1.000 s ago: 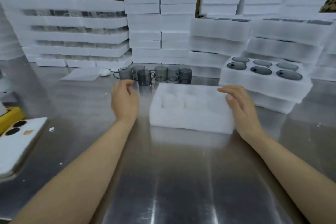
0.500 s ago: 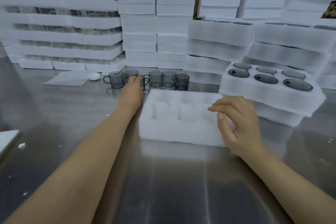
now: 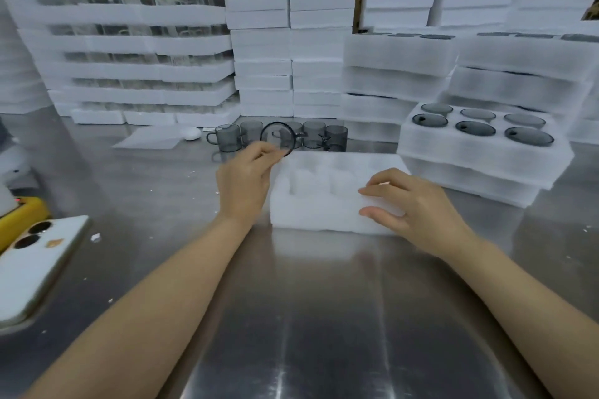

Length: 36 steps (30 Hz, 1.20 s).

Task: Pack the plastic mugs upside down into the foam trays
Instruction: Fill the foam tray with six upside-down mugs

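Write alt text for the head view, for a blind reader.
A left hand holds a grey plastic mug, tipped sideways, near an empty foam tray that the right hand grips on a steel table. More mugs stand behind.

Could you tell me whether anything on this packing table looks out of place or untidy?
Only minor things: white foam crumbs lie scattered on the steel table, and a white phone lies camera-side up at its left edge, unrelated to the packing. The upright mugs and packed tray look orderly.
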Each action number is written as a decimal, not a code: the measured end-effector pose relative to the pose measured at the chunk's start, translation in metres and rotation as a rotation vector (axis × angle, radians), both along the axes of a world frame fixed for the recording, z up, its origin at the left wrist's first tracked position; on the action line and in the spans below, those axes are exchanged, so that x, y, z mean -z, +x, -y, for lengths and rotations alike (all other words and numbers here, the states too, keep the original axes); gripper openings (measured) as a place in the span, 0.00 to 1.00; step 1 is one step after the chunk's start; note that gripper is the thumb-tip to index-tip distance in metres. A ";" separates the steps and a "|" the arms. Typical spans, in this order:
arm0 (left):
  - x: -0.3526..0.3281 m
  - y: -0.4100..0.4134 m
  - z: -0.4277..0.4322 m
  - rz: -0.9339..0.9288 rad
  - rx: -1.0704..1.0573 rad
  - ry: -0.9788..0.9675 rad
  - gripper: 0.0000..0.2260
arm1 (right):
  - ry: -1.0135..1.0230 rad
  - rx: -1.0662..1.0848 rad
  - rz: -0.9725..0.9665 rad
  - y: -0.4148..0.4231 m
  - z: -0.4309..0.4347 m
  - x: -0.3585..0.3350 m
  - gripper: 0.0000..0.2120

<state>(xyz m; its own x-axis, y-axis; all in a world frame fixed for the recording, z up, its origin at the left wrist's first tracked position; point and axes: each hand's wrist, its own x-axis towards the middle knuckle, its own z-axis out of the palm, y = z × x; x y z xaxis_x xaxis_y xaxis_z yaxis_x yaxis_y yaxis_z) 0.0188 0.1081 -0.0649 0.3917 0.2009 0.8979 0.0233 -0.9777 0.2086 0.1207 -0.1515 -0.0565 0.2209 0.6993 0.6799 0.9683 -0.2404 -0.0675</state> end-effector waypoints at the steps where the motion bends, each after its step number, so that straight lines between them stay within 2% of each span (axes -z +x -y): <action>1: -0.003 -0.006 0.004 0.002 0.026 0.059 0.10 | -0.007 -0.002 -0.025 -0.001 0.000 0.000 0.16; 6: -0.020 -0.015 0.017 0.064 0.040 0.360 0.13 | -0.011 -0.006 -0.095 -0.001 0.002 0.000 0.15; 10: -0.019 -0.009 0.007 0.114 0.020 0.469 0.12 | -0.005 0.000 -0.135 0.000 0.003 0.002 0.13; 12: -0.014 -0.006 0.004 0.114 0.018 0.442 0.11 | -0.001 -0.002 -0.152 0.000 0.003 0.001 0.14; 13: -0.012 -0.005 0.006 0.107 0.030 0.328 0.10 | 0.002 -0.002 -0.162 -0.001 0.004 0.001 0.15; 14: -0.012 -0.004 0.009 0.107 0.077 0.117 0.09 | 0.005 0.000 -0.170 0.000 0.004 0.001 0.15; 16: -0.018 0.002 0.012 0.164 0.282 -0.517 0.08 | 0.004 0.002 -0.179 0.000 0.004 0.002 0.14; 20: -0.032 0.005 -0.004 0.478 0.766 -1.779 0.08 | -0.001 0.002 -0.195 -0.001 0.003 0.001 0.15; 21: -0.031 0.003 -0.008 0.548 0.848 -1.966 0.09 | -0.003 0.003 -0.196 -0.001 0.003 0.000 0.16; 22: -0.028 0.001 -0.012 0.585 0.886 -2.053 0.10 | -0.006 0.004 -0.193 -0.001 0.004 0.000 0.16; 23: -0.028 -0.001 -0.012 0.569 0.902 -2.062 0.10 | -0.010 0.006 -0.189 -0.001 0.004 0.000 0.15; 25: -0.032 -0.004 -0.009 0.461 0.883 -1.935 0.09 | -0.025 0.010 -0.187 -0.002 0.004 0.000 0.13; 26: -0.035 -0.005 -0.007 0.369 0.813 -1.774 0.07 | -0.033 0.011 -0.188 -0.002 0.004 -0.001 0.13; 29: -0.046 -0.009 0.004 0.118 0.519 -1.119 0.06 | -0.043 0.012 -0.188 -0.004 0.004 -0.002 0.12; 31: -0.050 -0.014 0.015 0.061 0.453 -0.883 0.07 | -0.039 0.025 -0.149 -0.007 0.004 -0.004 0.12; 33: -0.051 -0.018 0.027 -0.008 0.358 -0.628 0.05 | 0.002 0.049 -0.050 -0.011 0.002 -0.007 0.10; 35: -0.050 -0.022 0.037 -0.154 0.205 -0.356 0.02 | 0.063 0.080 0.096 -0.017 -0.001 -0.011 0.07; 36: -0.049 -0.023 0.041 -0.222 0.103 -0.237 0.05 | 0.070 0.091 0.146 -0.021 -0.001 -0.014 0.06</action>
<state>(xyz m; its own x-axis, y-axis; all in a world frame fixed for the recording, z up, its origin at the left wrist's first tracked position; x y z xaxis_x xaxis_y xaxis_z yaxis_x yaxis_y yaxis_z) -0.0039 0.0669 -0.0156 0.6018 0.3430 0.7213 -0.0024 -0.9023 0.4311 0.1001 -0.1501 -0.0427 0.1770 0.6308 0.7555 0.9435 -0.3273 0.0522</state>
